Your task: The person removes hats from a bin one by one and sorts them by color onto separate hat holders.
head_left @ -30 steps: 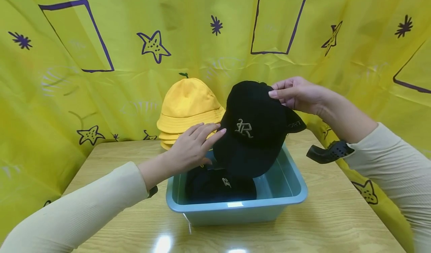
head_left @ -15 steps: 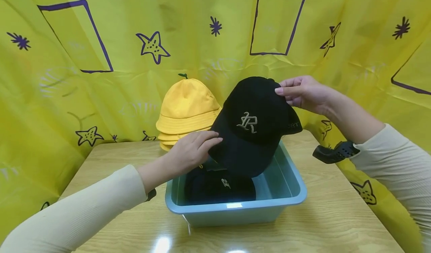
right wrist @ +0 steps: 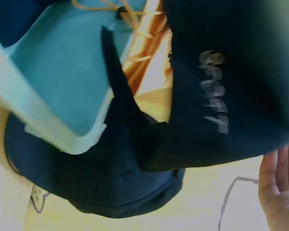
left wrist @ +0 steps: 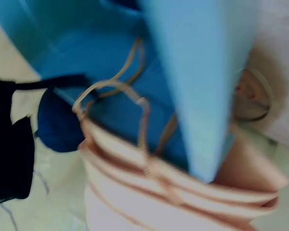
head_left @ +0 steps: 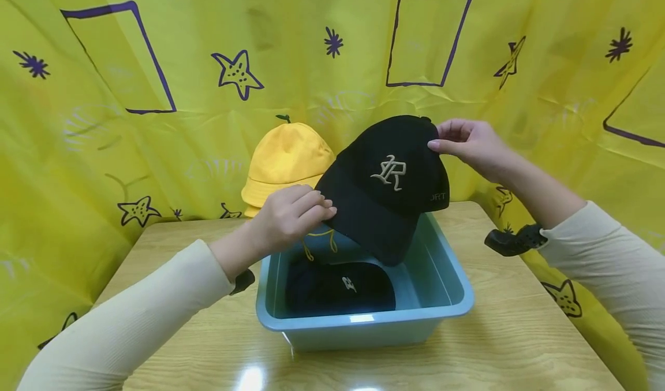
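Observation:
A black baseball cap (head_left: 395, 177) with an embroidered letter emblem hangs tilted over the blue plastic basin (head_left: 363, 321). My left hand (head_left: 293, 215) pinches the edge of its brim at the left. With thumb and fingers, my right hand (head_left: 470, 145) holds the crown's upper right side. In the right wrist view, lettering shows on the side of the cap (right wrist: 214, 91), and the right hand (right wrist: 282, 183) is partly in frame. Another black cap (head_left: 340, 287) with a small pale logo lies inside the basin. The left wrist view is blurred and does not show the left hand.
A stack of yellow bucket hats (head_left: 288, 160), the top one with a green sprout, stands behind the basin's left side. Their yellow cords (head_left: 332, 241) hang into the basin. Beyond the basin is another dark cap (right wrist: 120, 173). A yellow patterned curtain (head_left: 332, 50) backs the wooden table (head_left: 519, 298).
The cap has risen and its brim has swung toward the left. My left hand's fingers have gone from extended beside the brim to pinching it. The right hand has shifted slightly right.

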